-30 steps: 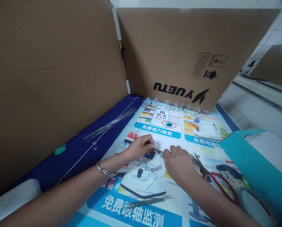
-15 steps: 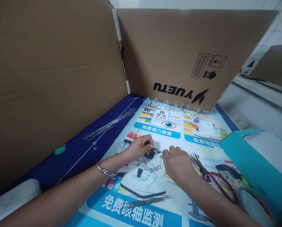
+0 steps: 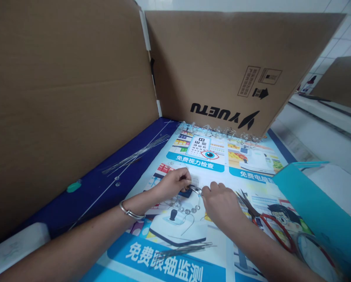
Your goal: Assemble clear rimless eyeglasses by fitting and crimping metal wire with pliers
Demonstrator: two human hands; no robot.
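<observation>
Both hands are brought close together over the middle of a printed blue-and-white poster that is spread on the worktop. The left hand, with a silver metal bangle worn at the wrist, is curled, its fingertips pinched on a thin wire strung with small clear beads. The right hand is closed around a small pair of metal pliers, whose tip is pointed toward the left fingertips and is seen just beside them; whether the pliers' tip is gripping the wire cannot be told. The beaded wire is hung in a loose curve below and between the two hands, resting on the poster.

A pair of red-handled scissors is laid on the poster just right of the right forearm. A bundle of thin straight silver wires is lying nearer the viewer, and a second bundle of long wires is laid on the dark blue strip at the left. A small green object is seen farther left. A row of clear beads is lined along the foot of the brown cardboard panel at the back. A teal folder is placed at the right.
</observation>
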